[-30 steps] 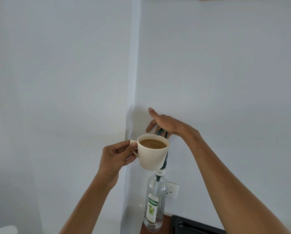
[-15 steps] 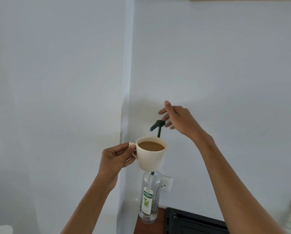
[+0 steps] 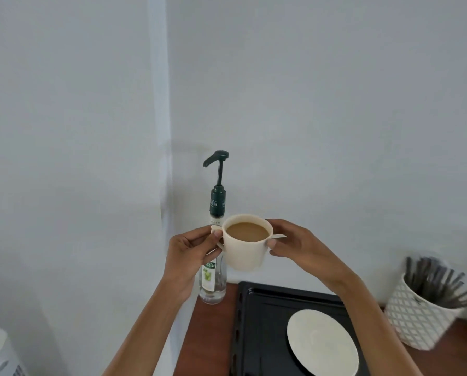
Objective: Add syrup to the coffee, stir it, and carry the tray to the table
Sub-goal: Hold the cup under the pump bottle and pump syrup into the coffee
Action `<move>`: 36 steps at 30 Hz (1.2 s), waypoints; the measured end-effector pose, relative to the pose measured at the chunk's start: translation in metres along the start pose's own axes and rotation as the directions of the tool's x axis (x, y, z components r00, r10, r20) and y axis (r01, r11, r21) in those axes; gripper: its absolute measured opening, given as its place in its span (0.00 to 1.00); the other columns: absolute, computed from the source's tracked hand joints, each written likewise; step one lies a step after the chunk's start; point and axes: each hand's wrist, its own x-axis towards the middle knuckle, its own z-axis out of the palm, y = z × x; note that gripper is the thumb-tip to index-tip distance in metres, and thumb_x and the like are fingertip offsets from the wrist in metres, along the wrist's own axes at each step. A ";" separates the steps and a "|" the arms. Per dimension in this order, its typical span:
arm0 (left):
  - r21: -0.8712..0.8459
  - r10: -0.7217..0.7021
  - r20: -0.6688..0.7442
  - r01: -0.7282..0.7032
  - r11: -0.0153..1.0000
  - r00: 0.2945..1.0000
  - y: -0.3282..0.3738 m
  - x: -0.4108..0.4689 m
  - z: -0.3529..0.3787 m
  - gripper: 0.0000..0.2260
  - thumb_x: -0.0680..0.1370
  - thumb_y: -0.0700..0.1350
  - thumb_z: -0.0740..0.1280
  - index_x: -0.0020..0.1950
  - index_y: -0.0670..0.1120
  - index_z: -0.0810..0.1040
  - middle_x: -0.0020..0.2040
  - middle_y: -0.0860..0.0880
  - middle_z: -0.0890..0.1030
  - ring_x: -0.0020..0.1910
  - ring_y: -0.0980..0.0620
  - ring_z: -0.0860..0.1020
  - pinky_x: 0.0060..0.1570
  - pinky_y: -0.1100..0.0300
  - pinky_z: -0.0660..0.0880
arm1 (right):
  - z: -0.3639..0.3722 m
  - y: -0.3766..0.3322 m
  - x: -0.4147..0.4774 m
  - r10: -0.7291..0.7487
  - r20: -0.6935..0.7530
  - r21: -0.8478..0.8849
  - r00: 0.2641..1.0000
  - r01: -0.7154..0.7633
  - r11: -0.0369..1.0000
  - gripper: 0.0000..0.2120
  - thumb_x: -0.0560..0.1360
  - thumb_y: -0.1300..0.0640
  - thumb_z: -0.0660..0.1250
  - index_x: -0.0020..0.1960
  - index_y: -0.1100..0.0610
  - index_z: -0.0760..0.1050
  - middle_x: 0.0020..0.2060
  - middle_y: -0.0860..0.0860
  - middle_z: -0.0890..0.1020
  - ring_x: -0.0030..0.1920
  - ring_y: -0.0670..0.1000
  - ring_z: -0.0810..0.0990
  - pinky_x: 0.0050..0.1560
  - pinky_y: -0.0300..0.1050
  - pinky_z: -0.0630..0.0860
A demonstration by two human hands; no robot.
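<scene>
Cup [image 3: 244, 246] of coffee pinched between your left hand [image 3: 190, 252] and right hand [image 3: 294, 244] — pump bottle [image 3: 213, 232] behind; stirring, tray [image 3: 265, 308] carry still ahead, I'd say.

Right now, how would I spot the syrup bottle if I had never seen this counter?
Find the corner where the two pale walls meet above the reddish-brown counter. At its foot, just left of the black tray, stands the syrup bottle, partly behind the held coffee cup. It is the only clear glass thing there, with a green-and-white label and a tall dark green pump on top.
</scene>
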 end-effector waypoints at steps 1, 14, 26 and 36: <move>0.003 -0.012 -0.004 0.012 1.000 1.000 -0.005 -0.003 0.005 0.08 0.77 0.35 0.72 0.54 0.39 0.87 0.46 0.41 0.89 0.46 0.50 0.88 0.46 0.62 0.84 | -0.001 0.005 -0.009 -0.006 0.002 0.008 1.000 0.006 1.000 0.20 0.77 0.45 0.73 0.69 0.41 0.76 0.63 0.42 0.83 0.63 0.45 0.82 0.64 0.47 0.78; 0.003 -0.100 0.089 0.100 0.995 0.991 -0.081 -0.045 0.064 0.10 0.71 0.44 0.74 0.50 0.45 0.89 0.48 0.42 0.89 0.50 0.49 0.88 0.48 0.63 0.83 | -0.038 0.068 -0.087 0.060 -0.115 0.096 0.992 -0.049 0.994 0.28 0.71 0.57 0.81 0.67 0.42 0.76 0.63 0.43 0.83 0.61 0.47 0.84 0.58 0.44 0.83; -0.017 -0.226 0.114 0.229 0.973 0.967 -0.157 -0.070 0.102 0.15 0.71 0.41 0.73 0.57 0.39 0.85 0.53 0.42 0.89 0.54 0.47 0.87 0.50 0.61 0.83 | -0.065 0.137 -0.134 0.157 -0.138 0.183 0.978 -0.130 0.974 0.31 0.70 0.67 0.79 0.69 0.50 0.76 0.62 0.46 0.84 0.61 0.49 0.84 0.59 0.44 0.82; 0.003 -0.300 0.087 0.301 0.954 0.950 -0.210 -0.082 0.104 0.13 0.73 0.41 0.73 0.57 0.42 0.86 0.55 0.41 0.88 0.56 0.46 0.86 0.53 0.60 0.83 | -0.063 0.189 -0.149 0.244 -0.116 0.213 0.963 -0.216 0.953 0.32 0.69 0.69 0.78 0.69 0.48 0.76 0.60 0.43 0.84 0.60 0.47 0.84 0.56 0.40 0.81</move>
